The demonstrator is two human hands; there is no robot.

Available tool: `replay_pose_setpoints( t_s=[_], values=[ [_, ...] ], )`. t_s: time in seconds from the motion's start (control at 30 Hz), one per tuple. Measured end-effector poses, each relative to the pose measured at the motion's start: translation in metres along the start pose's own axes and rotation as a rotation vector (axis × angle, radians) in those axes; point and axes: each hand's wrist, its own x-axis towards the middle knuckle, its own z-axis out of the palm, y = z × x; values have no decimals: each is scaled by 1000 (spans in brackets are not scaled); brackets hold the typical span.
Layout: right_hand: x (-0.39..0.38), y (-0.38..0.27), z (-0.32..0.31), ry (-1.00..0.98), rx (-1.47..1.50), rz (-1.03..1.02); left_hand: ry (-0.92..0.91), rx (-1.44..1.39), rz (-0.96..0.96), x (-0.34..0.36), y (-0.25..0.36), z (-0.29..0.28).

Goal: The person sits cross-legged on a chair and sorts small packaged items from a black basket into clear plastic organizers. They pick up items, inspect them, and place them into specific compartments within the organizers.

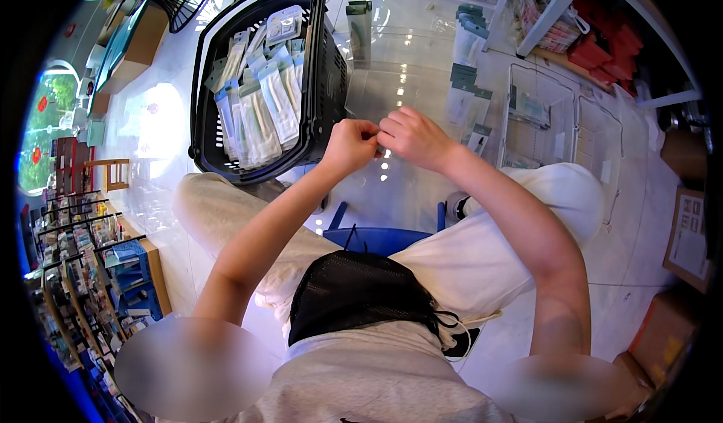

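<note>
My left hand (349,147) and my right hand (416,138) meet in front of me, above the glossy floor. The fingertips of both are pinched together and touch or nearly touch. Whatever they hold, if anything, is too small or hidden to make out. Just left of my left hand stands a black plastic basket (322,114), filled with several slim clear packets (260,122) with pale contents. A black mesh pouch (361,295) lies on my lap, its cord hanging to the right.
A blue stool (376,241) is between my legs. Teal-topped packets (468,95) lie ahead to the right, beside a clear bin (536,148). A rack with red items (606,39) stands far right, cardboard boxes (689,235) below it. Stocked shelves (83,253) line the left.
</note>
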Motion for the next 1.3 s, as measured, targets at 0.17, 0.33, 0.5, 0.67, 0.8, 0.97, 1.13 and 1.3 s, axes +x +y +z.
replay_pose_setpoints(
  t_s=[0.17, 0.33, 0.5, 0.67, 0.8, 0.97, 1.13, 1.3],
  values=[
    [1, 3, -3, 53, 53, 78, 59, -38, 73, 0, -2, -3],
    [19, 2, -26, 411, 333, 657, 240, -43, 211, 0, 25, -23],
    [17, 3, -31, 345, 916, 1081, 442, 144, 544, -1, 50, -17],
    [11, 6, -26, 368, 1226, 1109, 451, 189, 588, 5, 58, 3],
    [10, 5, -20, 459, 1192, 1099, 443, 154, 581, 9, 62, 7],
    [3, 13, -7, 440, 978, 1118, 409, 141, 579, 13, 64, 9],
    [14, 4, -31, 355, 768, 1155, 376, 199, 540, 14, 68, 8],
    [14, -2, -27, 392, 593, 1097, 248, 323, 482, 25, 58, 6]
  ],
)
